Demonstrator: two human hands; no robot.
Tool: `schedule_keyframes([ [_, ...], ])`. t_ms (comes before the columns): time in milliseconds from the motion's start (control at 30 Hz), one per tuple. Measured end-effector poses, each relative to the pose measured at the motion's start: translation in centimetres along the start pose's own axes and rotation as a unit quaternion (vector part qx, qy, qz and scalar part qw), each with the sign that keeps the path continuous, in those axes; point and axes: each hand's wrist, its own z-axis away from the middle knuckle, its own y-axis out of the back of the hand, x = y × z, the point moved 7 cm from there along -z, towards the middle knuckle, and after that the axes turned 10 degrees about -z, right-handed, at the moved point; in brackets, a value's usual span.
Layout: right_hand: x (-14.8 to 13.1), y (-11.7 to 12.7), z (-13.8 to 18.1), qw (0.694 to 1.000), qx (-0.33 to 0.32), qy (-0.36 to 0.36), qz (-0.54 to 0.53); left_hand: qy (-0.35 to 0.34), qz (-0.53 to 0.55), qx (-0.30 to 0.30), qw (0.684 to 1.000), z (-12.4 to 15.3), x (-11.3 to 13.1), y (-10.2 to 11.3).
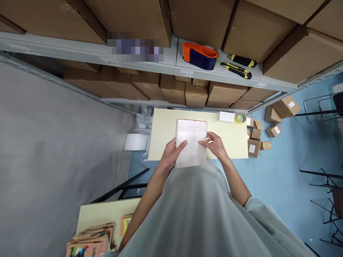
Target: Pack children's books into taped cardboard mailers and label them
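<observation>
In front of my body I see a white rectangular packet (191, 144) with a thin red line along its far edge. What it is made of, or what is inside, I cannot make out. My left hand (171, 152) grips its left side, with the thumb pressed on top and the fingers hidden beneath. My right hand (215, 145) pinches the right edge, its thumb on the face and its fingers at the side. Below the packet lies a pale yellow table (163, 123). A small white box (226, 116) and a roll of tape (240, 118) sit at its far right corner.
Ahead, a shelf (171, 66) holds cardboard boxes, an orange-and-blue tape dispenser (200, 57) and two utility knives (237, 70). Small cartons (254, 147) lie on the floor to the right. Stacked magazines (89, 241) rest on another table (107, 210) behind left. A grey wall (59, 142) stands left.
</observation>
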Motion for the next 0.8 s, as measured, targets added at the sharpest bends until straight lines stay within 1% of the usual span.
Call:
schedule_keyframes([
  [133,1.0,0.3,-0.2,0.999,0.017,-0.013,-0.047,0.001,0.021,-0.059,0.998,0.5,0.2,-0.1],
  [233,1.2,0.3,-0.2,0.999,0.025,-0.006,-0.040,-0.010,0.004,-0.070,0.997,0.5,0.0,0.1],
  [333,0.9,0.4,0.0,0.999,0.029,0.008,-0.040,-0.048,-0.035,-0.052,0.997,0.1,-0.2,0.6],
  [433,-0.1,0.4,0.5,0.998,0.019,0.050,-0.042,-0.126,-0.111,-0.006,0.986,-0.2,0.3,1.5],
  [500,-1.2,0.2,1.0,0.994,-0.003,0.097,-0.050,-0.203,-0.181,0.035,0.962,0.0,1.3,2.0],
  [567,-2.1,0.0,1.7,0.988,-0.023,0.143,-0.052,-0.273,-0.240,0.075,0.928,0.4,2.2,2.5],
  [633,-2.7,-0.2,2.3,0.983,-0.032,0.177,-0.039,-0.319,-0.280,0.099,0.900,0.7,2.7,2.8],
  [700,-2.9,-0.2,2.7,0.980,-0.035,0.193,-0.025,-0.345,-0.304,0.105,0.882,0.7,2.8,3.1],
  [733,-2.9,-0.2,2.7,0.980,-0.036,0.197,-0.025,-0.349,-0.311,0.101,0.878,0.6,2.7,3.2],
  [800,-2.5,0.1,2.5,0.981,-0.033,0.189,-0.036,-0.328,-0.307,0.092,0.888,0.2,2.1,3.4],
])
